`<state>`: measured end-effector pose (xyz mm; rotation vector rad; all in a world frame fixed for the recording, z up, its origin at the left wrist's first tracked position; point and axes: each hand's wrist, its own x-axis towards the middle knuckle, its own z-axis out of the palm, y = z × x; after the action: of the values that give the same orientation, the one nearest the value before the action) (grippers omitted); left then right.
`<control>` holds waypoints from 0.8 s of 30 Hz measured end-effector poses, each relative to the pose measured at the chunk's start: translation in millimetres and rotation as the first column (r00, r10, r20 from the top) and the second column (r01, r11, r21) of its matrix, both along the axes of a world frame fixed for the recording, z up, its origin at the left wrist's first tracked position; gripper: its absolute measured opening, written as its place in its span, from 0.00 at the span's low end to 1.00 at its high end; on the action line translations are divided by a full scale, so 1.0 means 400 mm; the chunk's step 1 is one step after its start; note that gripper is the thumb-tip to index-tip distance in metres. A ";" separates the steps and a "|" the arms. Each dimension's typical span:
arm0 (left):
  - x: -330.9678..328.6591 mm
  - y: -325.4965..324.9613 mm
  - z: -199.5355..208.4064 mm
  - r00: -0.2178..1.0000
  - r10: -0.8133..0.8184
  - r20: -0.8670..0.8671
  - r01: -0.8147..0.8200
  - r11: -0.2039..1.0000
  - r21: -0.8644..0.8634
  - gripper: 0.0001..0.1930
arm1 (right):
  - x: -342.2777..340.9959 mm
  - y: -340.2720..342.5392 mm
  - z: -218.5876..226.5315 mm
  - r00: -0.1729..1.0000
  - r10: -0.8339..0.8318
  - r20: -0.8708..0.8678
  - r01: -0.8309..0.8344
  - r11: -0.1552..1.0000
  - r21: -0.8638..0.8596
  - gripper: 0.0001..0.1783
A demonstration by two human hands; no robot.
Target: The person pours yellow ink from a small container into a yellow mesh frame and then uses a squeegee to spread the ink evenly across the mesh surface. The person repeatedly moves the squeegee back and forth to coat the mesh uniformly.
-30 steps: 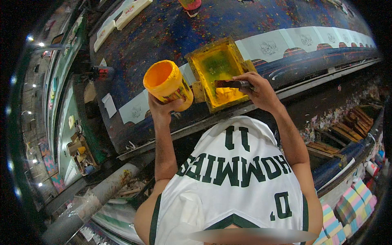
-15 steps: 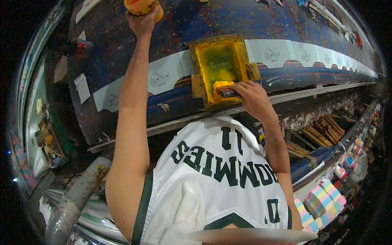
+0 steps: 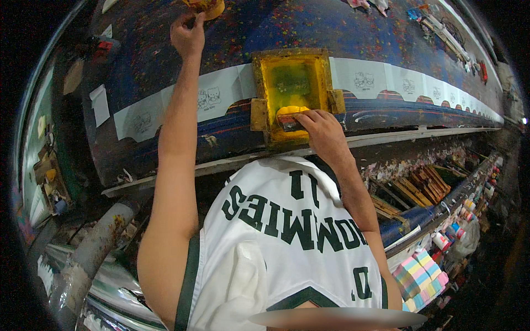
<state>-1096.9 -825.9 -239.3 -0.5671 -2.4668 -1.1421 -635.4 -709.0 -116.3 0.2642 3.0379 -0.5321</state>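
Note:
At the far left, my left hand (image 3: 187, 36) is at the near side of a yellow-stained tub (image 3: 212, 9), which the top edge of the picture cuts off. Its thumb and fingers are bent by the tub's edge; whether they still grip it I cannot make out. My right hand (image 3: 321, 129) is closed on a small brown squeegee (image 3: 288, 122) inside a yellow-stained printing screen (image 3: 257, 77). Thick yellow ink (image 3: 292, 110) lies along the squeegee's far side. Beneath the screen runs a row of pale paper pieces (image 3: 208, 99) with line drawings.
The dark, paint-specked table (image 3: 232, 38) curves away to both sides. Wooden frames (image 3: 422, 187) stand on a shelf below it at the right, with pastel striped blocks (image 3: 422, 278) nearer me. A grey pipe (image 3: 91, 254) is at lower left, and tools (image 3: 444, 36) lie far right.
My left hand has shifted relative to the tub, now sitting lower at its near side. The squeegee stays in my right hand near the screen's near end. The view has shifted slightly.

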 end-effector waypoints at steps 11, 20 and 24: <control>0.685 -0.288 0.163 0.645 -0.231 0.729 0.340 0.940 -0.003 0.19 | -0.002 0.035 -0.013 0.996 0.018 -0.082 -0.017 1.000 0.018 0.25; 0.709 -0.376 0.186 0.678 -0.454 0.578 0.600 0.796 -0.079 0.12 | -0.017 0.027 -0.029 1.000 -0.020 -0.019 0.020 0.999 0.027 0.27; 0.669 -0.375 0.207 0.644 -0.345 0.682 0.509 0.860 -0.046 0.09 | -0.016 0.043 -0.012 0.996 0.000 0.090 -0.002 1.000 0.023 0.27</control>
<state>-829.4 -975.8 -156.4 -1.0200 -3.2255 -1.4219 -641.6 -691.7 -121.1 0.2803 2.9583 -0.4717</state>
